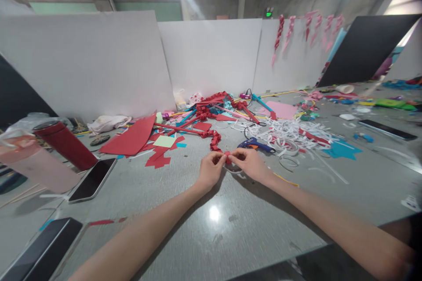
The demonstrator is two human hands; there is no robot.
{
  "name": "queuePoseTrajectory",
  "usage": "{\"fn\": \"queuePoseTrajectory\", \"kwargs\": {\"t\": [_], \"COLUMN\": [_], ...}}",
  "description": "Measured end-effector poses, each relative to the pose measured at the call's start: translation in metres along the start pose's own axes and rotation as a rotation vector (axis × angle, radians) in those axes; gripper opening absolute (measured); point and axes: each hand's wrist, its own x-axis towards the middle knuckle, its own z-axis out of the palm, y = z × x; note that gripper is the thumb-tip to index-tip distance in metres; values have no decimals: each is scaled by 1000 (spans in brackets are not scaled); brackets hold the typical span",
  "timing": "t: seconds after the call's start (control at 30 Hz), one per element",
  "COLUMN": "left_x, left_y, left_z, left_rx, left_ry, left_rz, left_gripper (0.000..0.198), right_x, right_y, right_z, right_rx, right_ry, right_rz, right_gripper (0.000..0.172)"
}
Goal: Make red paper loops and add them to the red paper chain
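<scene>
Both hands meet over the middle of the grey table, pinching the near end of a red folded paper chain [215, 139]. My left hand [211, 169] grips it between thumb and forefinger from the left. From the right, my right hand [249, 163] pinches the same end, a small red piece showing between the fingertips. The chain curls away to the back left, toward a red stick [181, 129]. Just behind my right hand lies a blue glue gun [259, 144]. Red paper pieces [158, 157] and a pale green square [165, 141] lie to the left.
A heap of white paper strips [290, 131] spreads at right, beside blue paper [343, 149]. At left stand a red bottle [66, 145], a pink bottle [39, 164] and a phone [92, 180]. White boards [211, 57] line the back; a black phone [387, 129] lies far right.
</scene>
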Motion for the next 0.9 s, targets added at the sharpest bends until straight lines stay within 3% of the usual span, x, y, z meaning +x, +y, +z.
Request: {"fn": "queuePoseTrajectory", "kwargs": {"t": [0.3, 0.9], "left_x": [-1, -4], "left_y": [3, 3], "left_z": [-1, 1], "left_rx": [-29, -15], "left_ry": [11, 26], "left_rz": [-24, -3], "left_gripper": [23, 23], "right_x": [-3, -4], "right_y": [-10, -6], "right_z": [-1, 2], "right_rx": [-203, -291], "right_ry": [64, 78], "right_rz": [-106, -176], "right_gripper": [22, 16]}}
